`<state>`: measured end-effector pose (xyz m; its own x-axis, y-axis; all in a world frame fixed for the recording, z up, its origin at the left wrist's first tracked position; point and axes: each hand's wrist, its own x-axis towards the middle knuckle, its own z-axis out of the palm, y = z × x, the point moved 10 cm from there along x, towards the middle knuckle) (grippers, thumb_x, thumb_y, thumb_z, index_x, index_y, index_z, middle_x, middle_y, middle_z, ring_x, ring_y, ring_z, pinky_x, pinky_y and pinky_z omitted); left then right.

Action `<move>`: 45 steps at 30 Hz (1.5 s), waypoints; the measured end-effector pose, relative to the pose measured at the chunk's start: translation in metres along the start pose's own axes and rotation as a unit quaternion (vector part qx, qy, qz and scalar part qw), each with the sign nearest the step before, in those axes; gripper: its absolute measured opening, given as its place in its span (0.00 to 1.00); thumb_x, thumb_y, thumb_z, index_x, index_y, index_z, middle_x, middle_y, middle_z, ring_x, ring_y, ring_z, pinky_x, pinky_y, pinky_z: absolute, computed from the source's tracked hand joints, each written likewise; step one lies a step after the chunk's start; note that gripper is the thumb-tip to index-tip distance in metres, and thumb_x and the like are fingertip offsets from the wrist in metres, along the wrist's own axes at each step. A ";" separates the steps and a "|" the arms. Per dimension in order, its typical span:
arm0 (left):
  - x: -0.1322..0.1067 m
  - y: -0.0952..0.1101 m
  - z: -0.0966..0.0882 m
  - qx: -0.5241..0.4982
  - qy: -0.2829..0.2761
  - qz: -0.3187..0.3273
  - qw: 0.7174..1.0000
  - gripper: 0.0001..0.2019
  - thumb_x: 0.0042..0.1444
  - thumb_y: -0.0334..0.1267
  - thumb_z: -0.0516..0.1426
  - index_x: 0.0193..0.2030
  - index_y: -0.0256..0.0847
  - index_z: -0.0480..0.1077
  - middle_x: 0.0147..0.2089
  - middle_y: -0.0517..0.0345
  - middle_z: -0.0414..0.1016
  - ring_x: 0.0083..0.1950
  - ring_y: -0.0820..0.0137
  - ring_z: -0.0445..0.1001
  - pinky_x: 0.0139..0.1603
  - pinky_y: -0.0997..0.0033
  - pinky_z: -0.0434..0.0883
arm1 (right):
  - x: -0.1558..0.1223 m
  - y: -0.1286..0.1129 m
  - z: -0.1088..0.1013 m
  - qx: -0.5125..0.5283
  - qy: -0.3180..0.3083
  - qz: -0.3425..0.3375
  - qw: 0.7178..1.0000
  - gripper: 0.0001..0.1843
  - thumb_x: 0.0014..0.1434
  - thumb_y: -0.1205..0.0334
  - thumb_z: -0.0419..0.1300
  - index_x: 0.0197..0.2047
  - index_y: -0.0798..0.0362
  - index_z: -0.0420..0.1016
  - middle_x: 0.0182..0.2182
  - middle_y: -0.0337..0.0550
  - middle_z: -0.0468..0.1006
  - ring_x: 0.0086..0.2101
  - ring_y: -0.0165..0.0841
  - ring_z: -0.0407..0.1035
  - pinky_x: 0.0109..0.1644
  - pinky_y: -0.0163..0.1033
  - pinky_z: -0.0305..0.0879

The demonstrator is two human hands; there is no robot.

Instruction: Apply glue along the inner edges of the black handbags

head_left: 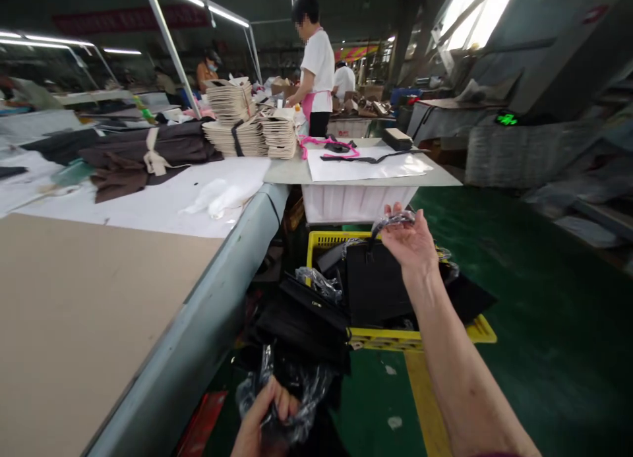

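Low in the view, my left hand (270, 407) is closed around a handle wrapped in clear plastic (311, 401), and dark material hangs about it. Further forward, my right hand (410, 239) is palm up, its fingers curled through the plastic-wrapped handle (390, 218) of a black handbag (373, 285). This bag stands among other black bags in a yellow crate (390, 338). Between my hands lies another black bag (301, 312) with a small gold-coloured mark, leaning at the crate's left side. The lower part of what my left hand holds is too dark to make out.
A long table with a pale blue edge (232, 259) runs along my left. Ahead, a board (291, 173) rests above a white bin (359, 204), near stacks of beige pieces (230, 107). A person in a white shirt (319, 61) stands beyond. Green floor (534, 299) extends right.
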<state>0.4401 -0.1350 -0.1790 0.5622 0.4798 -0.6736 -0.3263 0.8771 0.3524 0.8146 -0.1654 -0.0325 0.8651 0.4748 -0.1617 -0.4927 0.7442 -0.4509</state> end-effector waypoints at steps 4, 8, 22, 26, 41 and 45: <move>0.000 -0.010 -0.007 0.025 -0.065 -0.006 0.998 0.18 0.43 0.43 0.67 0.16 0.37 0.65 0.18 0.60 0.62 0.26 0.72 0.63 0.34 0.72 0.65 | -0.061 0.074 0.007 0.051 0.009 0.101 0.994 0.21 0.65 0.53 0.52 0.22 0.53 0.63 0.29 0.45 0.76 0.41 0.38 0.72 0.43 0.47 0.70; -0.002 -0.014 -0.023 0.014 -0.057 0.003 0.998 0.17 0.47 0.42 0.64 0.17 0.37 0.64 0.18 0.61 0.62 0.26 0.71 0.64 0.34 0.71 0.64 | -0.076 0.077 0.031 0.106 -0.008 0.101 0.989 0.23 0.66 0.56 0.51 0.20 0.52 0.56 0.16 0.35 0.67 0.29 0.31 0.71 0.45 0.46 0.70; -0.012 -0.016 -0.010 -0.067 -0.037 -0.020 0.997 0.15 0.58 0.32 0.55 0.20 0.36 0.66 0.19 0.60 0.65 0.25 0.73 0.67 0.34 0.72 0.68 | -0.048 0.001 0.178 0.181 -0.193 -0.039 0.964 0.30 0.67 0.53 0.49 0.15 0.52 0.48 0.14 0.29 0.52 0.19 0.24 0.62 0.48 0.42 0.69; -0.011 -0.026 -0.013 -0.066 -0.044 -0.026 0.996 0.19 0.58 0.37 0.56 0.16 0.37 0.63 0.17 0.59 0.63 0.23 0.72 0.65 0.30 0.72 0.66 | -0.075 0.021 0.136 0.177 -0.187 -0.054 0.965 0.31 0.67 0.54 0.50 0.14 0.52 0.45 0.14 0.29 0.48 0.20 0.24 0.62 0.51 0.39 0.67; -0.016 -0.030 -0.015 -0.089 0.009 -0.029 0.996 0.08 0.54 0.36 0.60 0.38 0.33 0.73 0.36 0.50 0.78 0.37 0.65 0.76 0.40 0.68 0.71 | -0.266 0.210 -0.093 0.016 0.108 0.392 0.914 0.16 0.55 0.73 0.64 0.19 0.53 0.66 0.22 0.35 0.75 0.32 0.30 0.74 0.48 0.38 0.71; -0.015 -0.035 -0.008 -0.080 -0.091 -0.041 0.992 0.16 0.49 0.45 0.64 0.34 0.30 0.74 0.29 0.50 0.76 0.33 0.65 0.75 0.41 0.67 0.72 | -0.306 0.207 -0.102 0.023 0.170 0.441 0.881 0.12 0.57 0.73 0.63 0.23 0.55 0.71 0.20 0.34 0.74 0.28 0.27 0.73 0.48 0.36 0.70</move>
<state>0.4367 -0.1728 -0.1868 0.7146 0.4154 -0.5628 -0.3815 0.9058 0.1841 0.4572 -0.2048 -0.1654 0.1189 0.7155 -0.6885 -0.9838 0.1786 0.0157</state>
